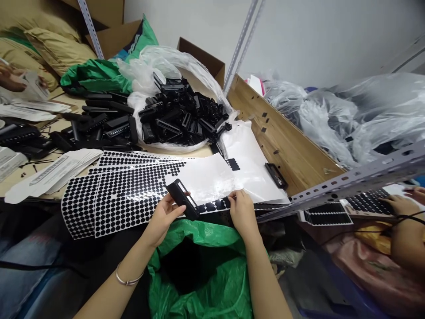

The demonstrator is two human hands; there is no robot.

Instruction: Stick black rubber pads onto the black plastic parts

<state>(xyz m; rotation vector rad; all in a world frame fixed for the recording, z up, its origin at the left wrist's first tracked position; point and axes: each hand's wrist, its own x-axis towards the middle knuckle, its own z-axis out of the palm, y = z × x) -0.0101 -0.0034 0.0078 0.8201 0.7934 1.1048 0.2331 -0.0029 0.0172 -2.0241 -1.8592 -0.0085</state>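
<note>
My left hand (167, 215) grips a black plastic housing (182, 198) with a long slot, tilted above the sheets. My right hand (241, 208) has its fingers pinched at the front edge of a white sticker sheet (212, 179), beside a row of black stickers (215, 205). What lies between those fingertips is hidden. To the left, sheets of round black stickers (122, 190) overlap and hang over the table edge. Another black housing (276, 175) rests on the white sheets at the right.
An opened green sack (209, 239) gapes below my hands. Behind the sheets, black plastic parts (179, 115) fill a clear bag, with more black housings (109, 119) piled left. A metal upright (241, 44) and wooden board (282, 133) bound the right. Other people's hands show at both sides.
</note>
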